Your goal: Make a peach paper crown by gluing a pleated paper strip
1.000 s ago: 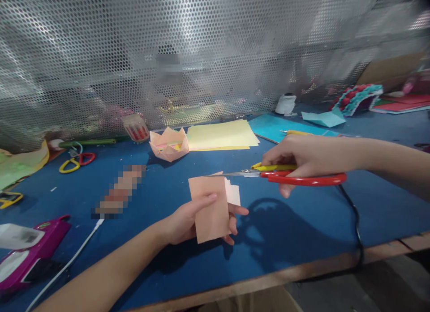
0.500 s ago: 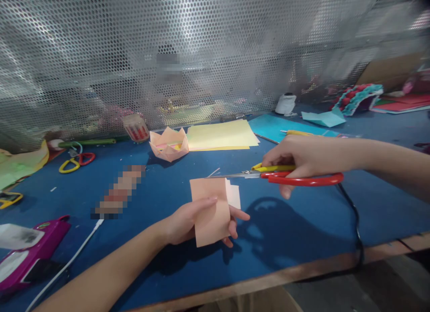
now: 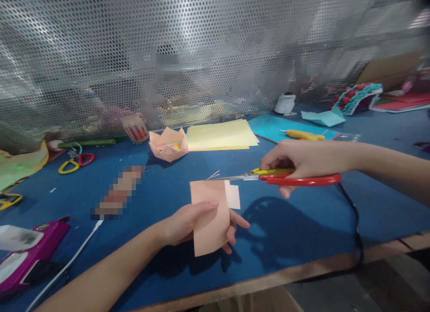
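My left hand (image 3: 183, 222) grips a peach sheet of paper (image 3: 210, 227), thumb on its face and the other fingers behind. A paler piece of paper (image 3: 234, 196) sticks out behind its right edge. My right hand (image 3: 298, 162) holds scissors (image 3: 302, 181) with one red and one yellow handle. Their blades point left and lie along the top edge of the peach paper. Thin slivers of paper (image 3: 214, 173) stand up just above the blades. Whether the paper lies between the blades' full length is hard to see.
Behind my hands stand a peach folded paper bowl (image 3: 168, 151) and yellow sheets (image 3: 221, 133). A yellow-handled tool (image 3: 305, 135) lies on blue paper (image 3: 268, 126). Leftward are more scissors (image 3: 76, 163), a white cable (image 3: 72, 254) and a purple device (image 3: 47, 245). A perforated metal panel (image 3: 215, 48) rises behind.
The scissors' handles have come closer together, and the blades have closed further along the paper's top edge. The paper has shifted slightly down, with more sliver showing above it.
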Demonstrator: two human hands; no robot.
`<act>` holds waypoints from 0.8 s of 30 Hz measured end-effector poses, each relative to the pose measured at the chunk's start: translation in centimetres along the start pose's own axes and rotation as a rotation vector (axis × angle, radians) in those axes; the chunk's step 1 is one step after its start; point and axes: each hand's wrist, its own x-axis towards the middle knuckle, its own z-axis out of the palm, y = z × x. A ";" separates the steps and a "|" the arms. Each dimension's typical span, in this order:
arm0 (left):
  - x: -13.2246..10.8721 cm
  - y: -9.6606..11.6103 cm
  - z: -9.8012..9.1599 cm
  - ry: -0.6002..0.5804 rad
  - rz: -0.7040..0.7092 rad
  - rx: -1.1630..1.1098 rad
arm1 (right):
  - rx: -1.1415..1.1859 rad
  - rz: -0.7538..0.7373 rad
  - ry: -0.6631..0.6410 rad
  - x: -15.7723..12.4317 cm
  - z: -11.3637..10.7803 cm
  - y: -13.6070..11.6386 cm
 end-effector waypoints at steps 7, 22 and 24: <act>-0.3 0.1 0.5 0.037 -0.058 0.047 | -0.019 -0.016 -0.051 0.3 0.1 -0.2; -0.4 -0.1 0.6 0.032 -0.043 0.088 | -0.057 -0.007 0.031 0.3 -0.5 0.6; -0.5 0.0 0.7 0.024 -0.036 0.113 | -0.177 0.058 0.117 0.5 -0.3 1.5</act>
